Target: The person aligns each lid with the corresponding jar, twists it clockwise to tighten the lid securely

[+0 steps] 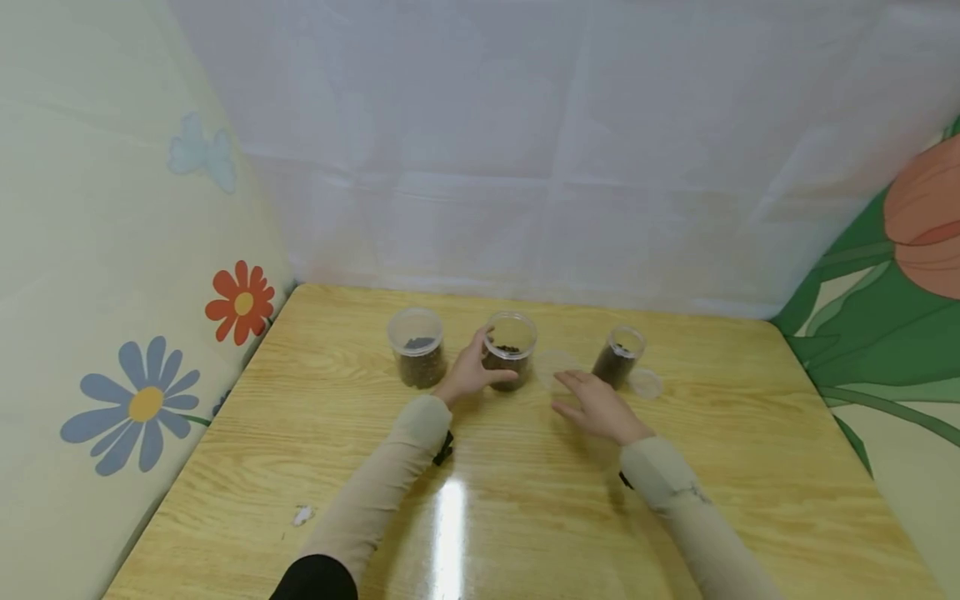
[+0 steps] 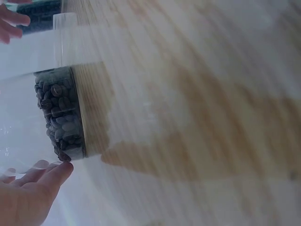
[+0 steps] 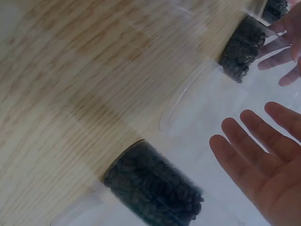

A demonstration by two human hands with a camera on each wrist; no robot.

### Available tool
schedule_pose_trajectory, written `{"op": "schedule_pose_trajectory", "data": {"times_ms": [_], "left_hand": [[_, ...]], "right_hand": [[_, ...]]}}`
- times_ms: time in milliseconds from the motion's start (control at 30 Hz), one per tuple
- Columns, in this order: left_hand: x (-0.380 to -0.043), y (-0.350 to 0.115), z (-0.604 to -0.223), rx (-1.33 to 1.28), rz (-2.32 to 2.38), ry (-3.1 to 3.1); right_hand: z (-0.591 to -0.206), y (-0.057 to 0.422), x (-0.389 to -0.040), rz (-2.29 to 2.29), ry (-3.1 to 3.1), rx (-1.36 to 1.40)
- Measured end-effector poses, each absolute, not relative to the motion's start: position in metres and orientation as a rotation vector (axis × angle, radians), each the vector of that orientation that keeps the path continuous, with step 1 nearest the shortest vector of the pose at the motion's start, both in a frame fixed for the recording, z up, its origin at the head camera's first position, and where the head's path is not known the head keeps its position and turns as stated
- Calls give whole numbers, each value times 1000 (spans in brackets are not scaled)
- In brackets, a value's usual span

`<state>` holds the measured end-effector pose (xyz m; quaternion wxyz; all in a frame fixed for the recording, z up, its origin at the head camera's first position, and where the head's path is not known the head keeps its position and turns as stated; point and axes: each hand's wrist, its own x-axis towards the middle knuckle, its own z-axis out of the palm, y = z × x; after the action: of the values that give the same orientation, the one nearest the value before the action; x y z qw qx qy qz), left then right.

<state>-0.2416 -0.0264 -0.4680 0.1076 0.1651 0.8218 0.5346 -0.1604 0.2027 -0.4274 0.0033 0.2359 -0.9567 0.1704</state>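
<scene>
My left hand (image 1: 469, 372) holds the middle clear jar (image 1: 510, 337), its thumb across the front and its fingers around the left side. Dark coffee beans (image 2: 60, 113) fill the bottom of this jar, and its top has no lid. A large clear lid (image 1: 557, 367) lies flat on the table just right of it. Over the near side of that lid, my right hand (image 1: 596, 407) is held with fingers extended, holding nothing. Beside its fingertips stands a narrower jar (image 1: 619, 357), also of coffee beans (image 3: 155, 183) and uncovered.
A third clear jar (image 1: 416, 348) with dark contents stands to the left of my left hand. A small round clear lid (image 1: 646, 383) lies right of the narrow jar. White cloth (image 1: 525, 192) hangs behind the wooden table (image 1: 525, 517). A white scrap (image 1: 303, 515) lies at front left.
</scene>
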Motion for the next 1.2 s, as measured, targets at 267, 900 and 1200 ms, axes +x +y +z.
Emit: {"op": "schedule_pose_trajectory", "data": {"times_ms": [267, 900, 1200], "left_hand": [[-241, -27, -470, 509, 1562, 2430], [-243, -28, -472, 538, 1552, 2467], [-243, -27, -469, 497, 1538, 2453]], "right_hand": [[-434, 197, -178, 444, -3082, 735], [-451, 192, -204, 372, -3197, 653], [-451, 193, -212, 326, -3253, 625]]}}
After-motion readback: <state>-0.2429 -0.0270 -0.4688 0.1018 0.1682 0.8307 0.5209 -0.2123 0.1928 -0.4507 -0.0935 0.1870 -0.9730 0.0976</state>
